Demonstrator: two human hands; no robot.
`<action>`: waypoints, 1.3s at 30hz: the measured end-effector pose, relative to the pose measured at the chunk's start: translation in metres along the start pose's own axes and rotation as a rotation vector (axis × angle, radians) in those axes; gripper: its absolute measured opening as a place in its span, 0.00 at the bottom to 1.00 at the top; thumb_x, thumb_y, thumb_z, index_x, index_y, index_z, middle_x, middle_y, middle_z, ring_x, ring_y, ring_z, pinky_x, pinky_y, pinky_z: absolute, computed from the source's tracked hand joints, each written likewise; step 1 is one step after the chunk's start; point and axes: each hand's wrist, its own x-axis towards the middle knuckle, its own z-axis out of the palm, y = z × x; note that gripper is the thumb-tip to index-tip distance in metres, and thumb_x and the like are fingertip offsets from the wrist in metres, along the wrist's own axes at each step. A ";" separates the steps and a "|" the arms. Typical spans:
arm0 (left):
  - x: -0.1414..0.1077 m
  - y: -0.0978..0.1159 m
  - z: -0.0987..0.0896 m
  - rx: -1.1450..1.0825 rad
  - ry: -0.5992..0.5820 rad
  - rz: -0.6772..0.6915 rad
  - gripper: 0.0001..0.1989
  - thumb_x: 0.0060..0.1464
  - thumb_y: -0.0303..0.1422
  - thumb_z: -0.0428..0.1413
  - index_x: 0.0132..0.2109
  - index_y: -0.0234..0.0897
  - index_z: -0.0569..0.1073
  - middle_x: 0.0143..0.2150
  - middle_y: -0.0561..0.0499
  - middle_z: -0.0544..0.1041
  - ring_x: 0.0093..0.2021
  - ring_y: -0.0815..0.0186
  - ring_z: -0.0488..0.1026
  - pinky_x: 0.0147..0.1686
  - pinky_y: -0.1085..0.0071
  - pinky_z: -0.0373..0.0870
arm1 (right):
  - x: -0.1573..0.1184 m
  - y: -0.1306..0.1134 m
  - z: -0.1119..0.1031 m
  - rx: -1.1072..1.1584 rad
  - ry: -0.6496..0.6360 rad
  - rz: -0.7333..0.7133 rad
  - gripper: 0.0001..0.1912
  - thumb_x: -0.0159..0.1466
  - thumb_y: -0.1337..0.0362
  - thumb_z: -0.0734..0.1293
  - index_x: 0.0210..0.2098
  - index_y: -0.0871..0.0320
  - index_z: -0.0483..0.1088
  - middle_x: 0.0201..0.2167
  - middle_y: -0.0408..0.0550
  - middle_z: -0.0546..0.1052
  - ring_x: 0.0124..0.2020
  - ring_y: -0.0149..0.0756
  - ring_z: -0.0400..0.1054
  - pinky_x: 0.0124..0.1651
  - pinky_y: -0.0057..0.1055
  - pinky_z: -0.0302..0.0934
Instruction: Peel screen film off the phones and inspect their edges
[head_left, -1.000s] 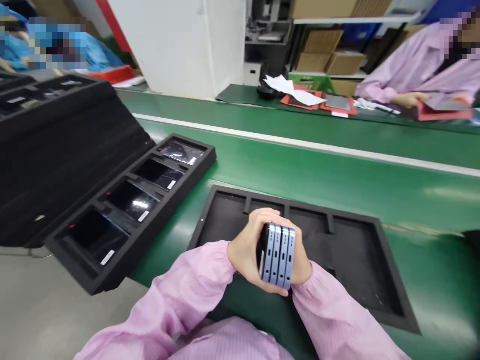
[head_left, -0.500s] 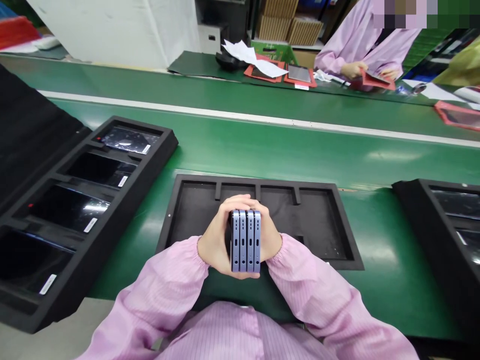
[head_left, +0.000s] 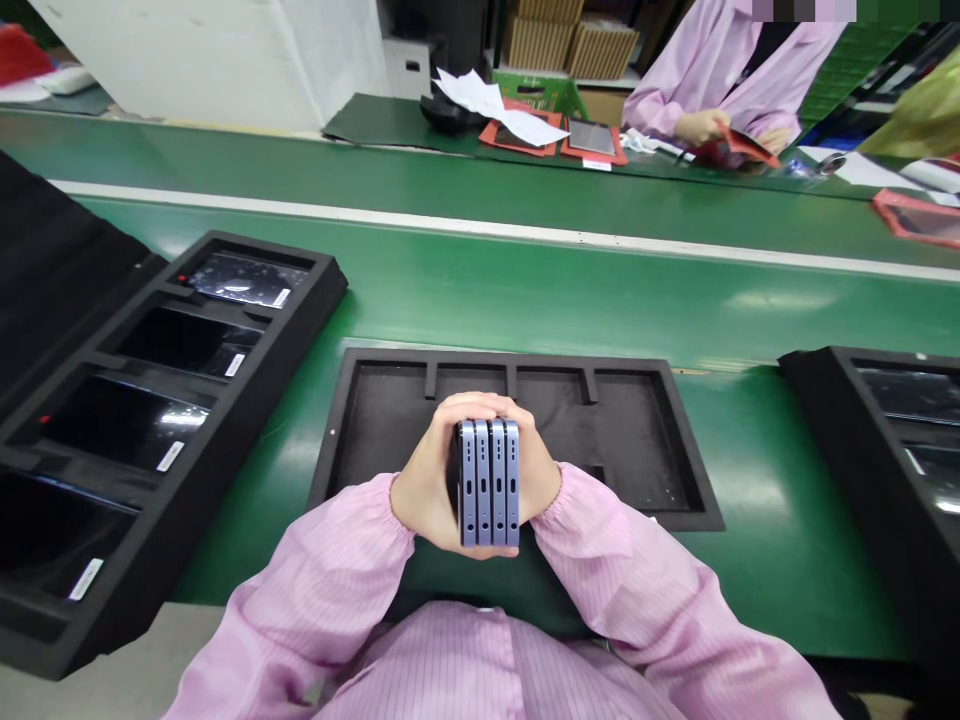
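Note:
Between my two hands is a stack of several blue smartphones, standing on their long edges side by side. Their bottom ends with the charging ports and speaker holes face me. My left hand wraps round the left side, and my right hand presses against the right side. The fingertips meet over the top of the stack. Behind and below my hands lies a black foam tray with shallow dividers along its far side. How far the phones are above it, I cannot tell.
At left, a black foam tray holds several dark-screened phones with white labels. Another black tray with phones sits at right. Across the green bench, a co-worker's hands hold a red-edged item near red pouches and papers.
My hands keep the same grip on the phone stack. The whole view has shifted slightly. Across the bench, the co-worker's red-edged item has tilted a little.

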 end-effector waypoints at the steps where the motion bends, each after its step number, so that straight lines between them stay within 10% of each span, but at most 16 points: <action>1: 0.000 0.000 0.000 0.009 -0.002 -0.003 0.54 0.36 0.63 0.70 0.63 0.41 0.64 0.55 0.42 0.70 0.54 0.46 0.75 0.55 0.45 0.77 | -0.001 0.000 0.000 0.001 -0.005 0.005 0.56 0.52 0.50 0.79 0.71 0.52 0.48 0.56 0.57 0.66 0.55 0.53 0.70 0.59 0.53 0.71; 39: 0.001 0.007 -0.011 0.020 -0.111 -0.112 0.64 0.36 0.55 0.76 0.72 0.45 0.52 0.60 0.42 0.67 0.58 0.50 0.73 0.64 0.48 0.70 | -0.012 0.011 0.000 0.074 -0.049 0.141 0.60 0.48 0.45 0.81 0.70 0.47 0.47 0.62 0.57 0.65 0.65 0.56 0.67 0.65 0.57 0.69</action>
